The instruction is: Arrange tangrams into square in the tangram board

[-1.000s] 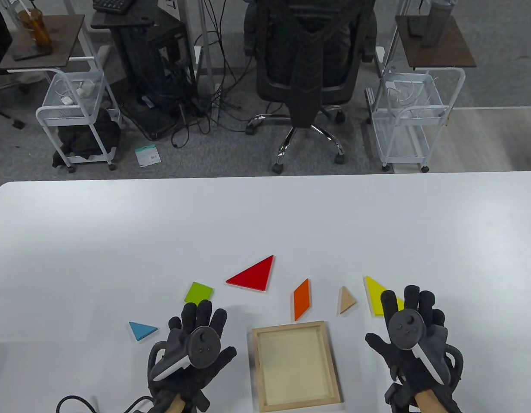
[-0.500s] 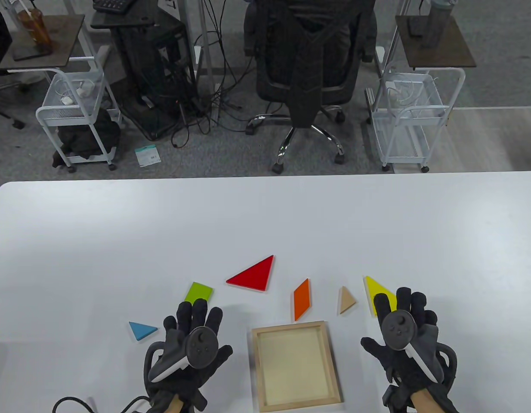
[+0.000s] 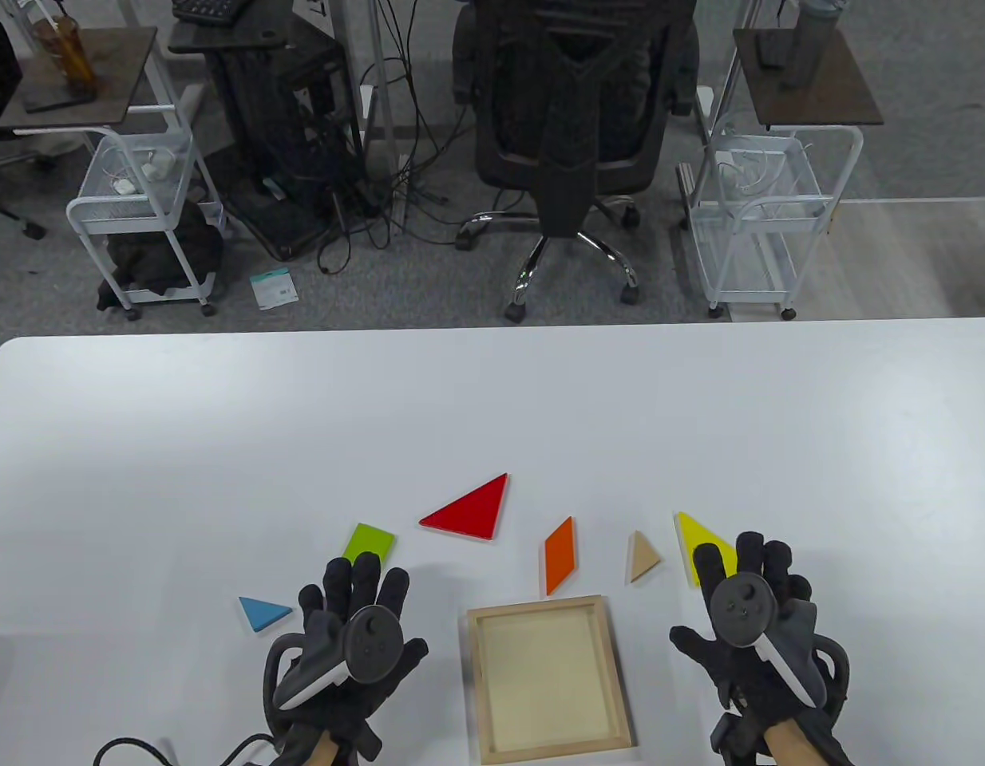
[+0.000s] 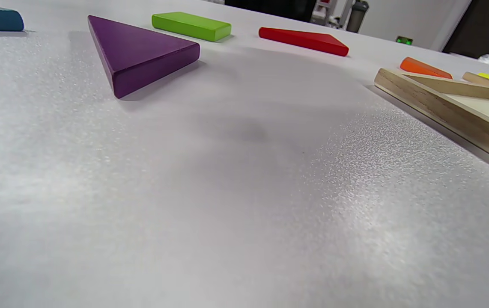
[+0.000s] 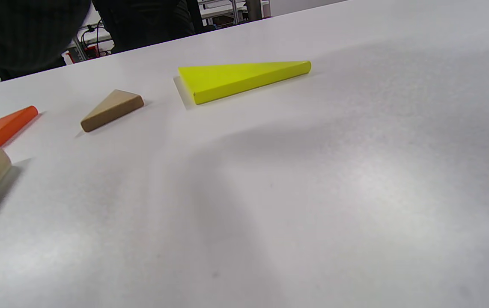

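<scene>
Table view: tangram board (image 3: 544,678) lies between both spread hands (image 3: 349,638).

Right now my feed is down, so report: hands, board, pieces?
Left hand and right hand open, holding nothing. Tangram board empty. Seven pieces loose on table; purple triangle hidden under left hand from above.

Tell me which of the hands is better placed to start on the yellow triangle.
The right hand. Its straight fingers lie over the near part of the yellow triangle, with the empty tangram board just inboard of it. The left hand sits across the board.
</scene>
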`<action>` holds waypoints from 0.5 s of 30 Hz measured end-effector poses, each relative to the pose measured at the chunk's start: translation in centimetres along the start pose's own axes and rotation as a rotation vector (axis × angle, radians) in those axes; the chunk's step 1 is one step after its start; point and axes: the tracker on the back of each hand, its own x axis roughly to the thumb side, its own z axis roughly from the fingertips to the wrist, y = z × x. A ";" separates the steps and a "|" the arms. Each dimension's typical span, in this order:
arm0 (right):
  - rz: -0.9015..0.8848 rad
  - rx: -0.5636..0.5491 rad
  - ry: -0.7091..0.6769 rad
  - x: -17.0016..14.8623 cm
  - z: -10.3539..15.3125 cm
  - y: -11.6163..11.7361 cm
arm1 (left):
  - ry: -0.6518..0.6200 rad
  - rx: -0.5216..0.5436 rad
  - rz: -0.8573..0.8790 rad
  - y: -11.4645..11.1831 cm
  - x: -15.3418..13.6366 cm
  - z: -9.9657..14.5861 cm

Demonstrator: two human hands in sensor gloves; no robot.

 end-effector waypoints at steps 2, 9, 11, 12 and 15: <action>-0.022 -0.006 0.006 0.2 -0.2 -0.7 | 0.002 0.003 0.001 0.0 0.0 0.0; -0.017 0.002 0.129 0.6 -4.4 -3.9 | 0.004 0.009 0.016 0.1 -0.3 0.1; -0.018 0.092 0.188 0.5 -6.5 -3.6 | 0.009 0.005 0.023 0.1 -0.4 0.0; -0.015 0.149 0.210 0.7 -7.6 -3.1 | 0.011 0.003 0.026 0.1 -0.5 0.0; 0.125 0.293 0.231 0.9 -9.8 -1.5 | 0.014 0.006 0.031 0.1 -0.6 0.0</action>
